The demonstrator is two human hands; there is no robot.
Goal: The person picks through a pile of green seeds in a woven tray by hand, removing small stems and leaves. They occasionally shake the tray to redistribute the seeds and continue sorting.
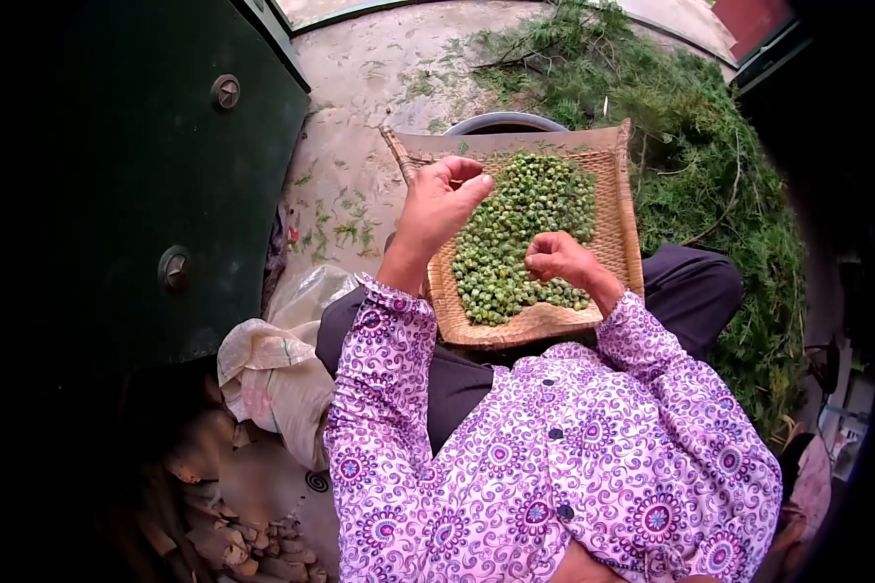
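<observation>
Many small green cones [520, 209] lie spread in a woven basket tray [614, 199] across my lap. My left hand [444, 199] is over the tray's left part, its thumb and fingers curled towards each other; whatever lies between them, if anything, is too small to name. Over the right-centre of the green heap, my right hand [559, 258] is closed in a pinch, and its fingertips hide what they may hold.
Cut evergreen branches [690, 165] pile up at the right and back. Behind the tray shows a round basin's rim [506, 119]. A dark green door [194, 146] stands at the left, with a pale sack [282, 374] and split wood [253, 544] below it.
</observation>
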